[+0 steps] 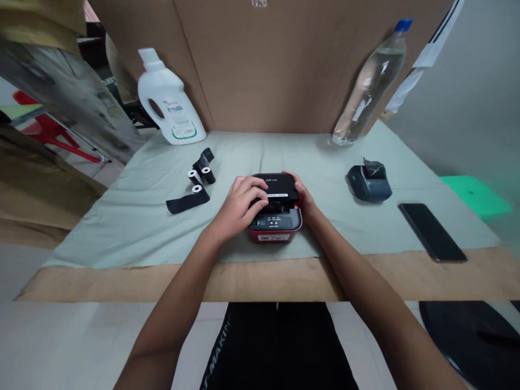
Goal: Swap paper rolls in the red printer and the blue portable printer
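A red and black thermal printer point(275, 221) sits on the cloth near the table's front edge, right before me. Its dark top lid seems slightly raised, with a gap across the middle; what lies inside is too dark to make out. My left hand point(239, 206) reaches over it from the left, fingers bent and gripping the lid area. Along the right side, my right hand point(304, 197) grips the printer's body, its fingers partly hidden behind the far right corner. Left of the printer lie several black paper rolls point(208, 174), one with a strip point(187, 202) unrolled.
A smaller dark portable printer point(369, 182) with paper sticking out stands to the right, near a black phone point(432, 232). A white detergent jug point(170, 103) and a water bottle point(371, 81) stand against a cardboard panel point(268, 70). A green stool point(475, 196) is beyond the right edge.
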Demonstrator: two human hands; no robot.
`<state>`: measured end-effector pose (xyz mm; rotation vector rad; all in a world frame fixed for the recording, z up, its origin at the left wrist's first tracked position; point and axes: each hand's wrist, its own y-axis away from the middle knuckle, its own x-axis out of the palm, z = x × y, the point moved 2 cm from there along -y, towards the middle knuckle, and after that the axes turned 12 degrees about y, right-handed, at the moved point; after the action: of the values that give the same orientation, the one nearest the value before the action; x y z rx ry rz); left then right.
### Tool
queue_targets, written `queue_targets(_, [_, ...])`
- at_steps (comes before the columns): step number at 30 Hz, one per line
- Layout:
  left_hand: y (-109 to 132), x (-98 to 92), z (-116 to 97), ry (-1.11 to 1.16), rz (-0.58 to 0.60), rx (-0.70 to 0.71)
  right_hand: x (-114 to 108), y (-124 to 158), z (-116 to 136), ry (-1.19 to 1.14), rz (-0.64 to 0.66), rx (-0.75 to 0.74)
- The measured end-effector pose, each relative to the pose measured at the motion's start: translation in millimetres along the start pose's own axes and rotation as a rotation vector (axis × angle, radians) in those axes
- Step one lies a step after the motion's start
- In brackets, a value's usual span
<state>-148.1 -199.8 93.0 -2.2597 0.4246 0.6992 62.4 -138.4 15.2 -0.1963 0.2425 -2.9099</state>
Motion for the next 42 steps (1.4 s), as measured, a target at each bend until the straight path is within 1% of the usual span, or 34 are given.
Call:
queue_targets(5, [1.9,0.0,-1.7,0.012,-0.004,0.001,-3.4,-2.9,-2.4,0.022,0.036,0.026])
queue_targets(7, [3.3,1.4,2.2,0.051,-0.007,-0.032,-4.2,-2.4,-2.7,0.054,0.055,0.025])
queue_targets(9, [6.3,4.8,13.9,0.132,-0.051,-0.109,-4.2,-1.3,-2.3,0.069,0.068,0.022])
queue_targets(13, [17.6,21.1,53.9,0.398,-0.171,-0.297,-2.5,0.0,-0.3,0.05,0.097,0.032])
queue_targets(15, [23.5,30.8,69.3,0.518,-0.207,-0.325,-2.0,0.0,1.0,0.048,0.102,0.035])
queue_targets(17, [27.6,37.6,75.6,0.607,-0.228,-0.33,-1.9,0.1,1.9,0.049,0.1,0.037])
queue_targets(20, [29.5,39.6,69.8,0.638,-0.246,-0.339,-1.7,1.3,2.1,0.042,0.099,0.029])
queue_targets(25, [25.6,29.4,49.0,0.462,-0.254,-0.303,-0.5,3.5,-1.0,0.045,0.089,0.004])
queue_targets(30, [22.1,22.9,41.3,0.398,-0.261,-0.253,0.5,3.1,-2.1,0.024,0.093,0.024])
queue_targets(32, [22.8,24.4,43.6,0.387,-0.266,-0.25,0.2,3.0,-1.2,0.03,0.087,0.028])
queue_targets(34, [24.9,28.5,50.4,0.408,-0.296,-0.275,-0.4,2.9,-0.5,0.044,0.082,0.033])
queue_targets(37, [29.0,38.6,65.8,0.533,-0.318,-0.34,-1.3,2.1,-0.5,0.047,0.085,0.05])
queue_targets(39, [30.7,45.0,74.1,0.637,-0.29,-0.362,-1.4,1.3,-0.5,0.043,0.091,0.06])
queue_targets(42, [31.4,49.5,79.4,0.76,-0.268,-0.375,-1.0,0.7,1.0,0.029,0.095,0.056])
